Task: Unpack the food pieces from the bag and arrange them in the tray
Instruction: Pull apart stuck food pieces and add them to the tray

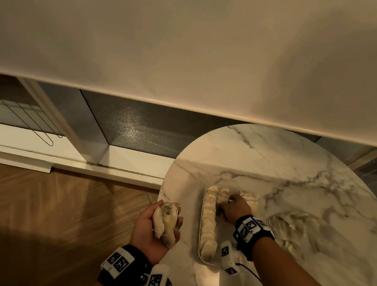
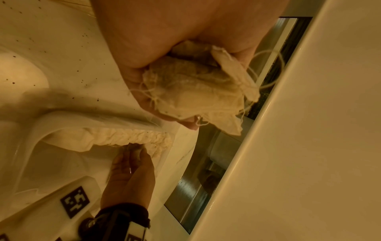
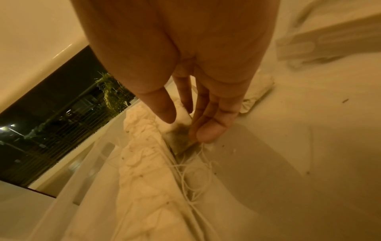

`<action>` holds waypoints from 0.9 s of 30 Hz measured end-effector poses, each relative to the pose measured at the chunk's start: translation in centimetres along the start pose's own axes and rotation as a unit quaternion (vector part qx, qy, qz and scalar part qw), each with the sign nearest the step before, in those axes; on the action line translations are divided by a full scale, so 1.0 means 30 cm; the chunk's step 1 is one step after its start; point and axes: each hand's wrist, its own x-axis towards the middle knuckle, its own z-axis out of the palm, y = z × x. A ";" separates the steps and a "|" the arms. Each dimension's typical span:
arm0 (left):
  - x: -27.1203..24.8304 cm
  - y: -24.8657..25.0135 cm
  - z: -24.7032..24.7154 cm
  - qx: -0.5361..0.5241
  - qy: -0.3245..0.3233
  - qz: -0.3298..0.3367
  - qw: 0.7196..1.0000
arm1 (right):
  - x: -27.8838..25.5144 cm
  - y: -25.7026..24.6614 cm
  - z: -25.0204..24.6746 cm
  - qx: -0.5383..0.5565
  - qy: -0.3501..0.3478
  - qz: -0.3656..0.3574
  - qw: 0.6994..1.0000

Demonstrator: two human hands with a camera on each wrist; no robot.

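Observation:
Small pale cloth pouches with strings are the food pieces. My left hand [image 1: 168, 219] is held palm up off the table's left edge, fingers curled round a bundle of pouches [image 1: 159, 226] [image 2: 195, 91]. A white tray [image 1: 198, 242] [image 2: 37, 130] on the marble table holds a long row of pouches [image 1: 209, 222] [image 3: 144, 171] along its left side and more at its far end. My right hand [image 1: 225, 203] [image 3: 195, 130] reaches into the tray beside that row, thumb and fingers pinching one pouch [image 3: 179, 138] that stands on the tray floor.
The round marble table [image 1: 299, 169] stands against a window sill. A crumpled clear plastic bag [image 1: 296, 229] [image 3: 329, 40] lies right of the tray. Wooden floor [image 1: 40, 219] lies to the left, below my left hand. Dark crumbs dot the tabletop.

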 end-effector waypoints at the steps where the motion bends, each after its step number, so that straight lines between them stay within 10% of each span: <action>1: -0.002 -0.002 0.006 0.001 0.004 0.001 1.000 | 0.004 0.008 0.002 0.002 -0.004 -0.002 1.000; 10: -0.014 -0.020 0.062 0.018 0.002 -0.008 1.000 | -0.242 -0.068 -0.152 0.089 0.042 -0.137 0.986; 19: -0.046 -0.070 0.180 0.018 -0.054 0.002 0.998 | -0.607 -0.172 -0.199 0.014 -0.092 -0.340 0.936; 27: -0.059 -0.073 0.188 0.052 -0.050 -0.010 0.997 | -0.659 -0.181 -0.196 0.098 -0.013 -0.376 0.921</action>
